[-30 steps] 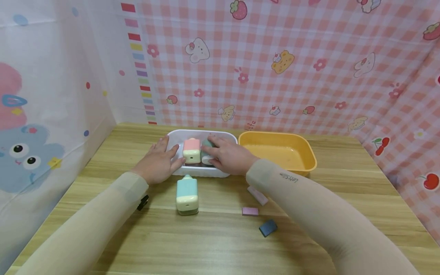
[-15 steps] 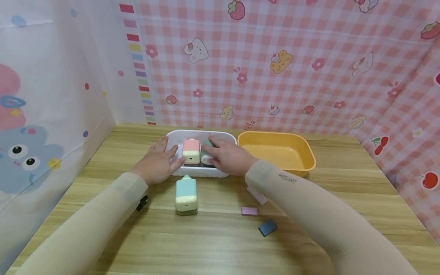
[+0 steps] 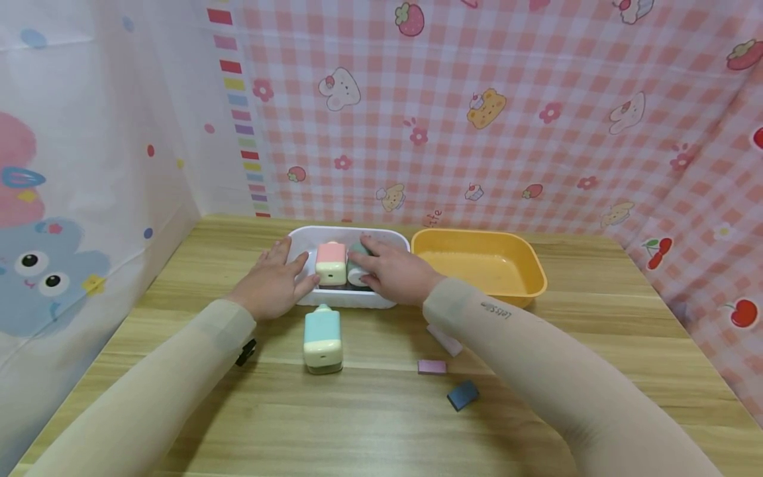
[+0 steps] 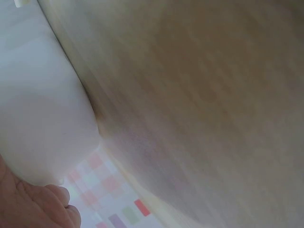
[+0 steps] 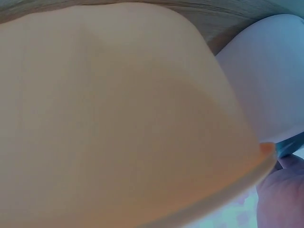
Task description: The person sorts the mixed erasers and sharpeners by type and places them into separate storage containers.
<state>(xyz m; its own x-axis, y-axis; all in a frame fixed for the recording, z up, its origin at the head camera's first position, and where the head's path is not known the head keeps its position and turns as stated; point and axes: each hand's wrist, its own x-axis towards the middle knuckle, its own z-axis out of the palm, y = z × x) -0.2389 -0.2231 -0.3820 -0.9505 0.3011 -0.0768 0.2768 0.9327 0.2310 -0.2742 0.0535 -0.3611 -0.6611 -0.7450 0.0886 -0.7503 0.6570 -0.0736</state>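
Observation:
My left hand (image 3: pixel 268 285) rests at the left end of a white tray (image 3: pixel 357 302), fingers spread over its rim. Inside that tray stands a pink-and-cream bottle-shaped thing (image 3: pixel 331 265) with a small hole in its near face. Beside it, my right hand (image 3: pixel 402 271) holds a grey-green and white rounded thing (image 3: pixel 356 273), partly hidden by the fingers. Just in front of the tray, a blue-and-cream bottle-shaped thing (image 3: pixel 323 338) lies on the table. Both wrist views are largely blocked, the right one by the yellow tray (image 5: pixel 118 118).
To the right of the white tray, touching or nearly so, is the yellow tray. Small pink blocks (image 3: pixel 432 367) and a dark blue block (image 3: pixel 463 395) lie on the wooden table (image 3: pixel 381 430) near my right forearm. A patterned cloth (image 3: pixel 453 152) hangs behind.

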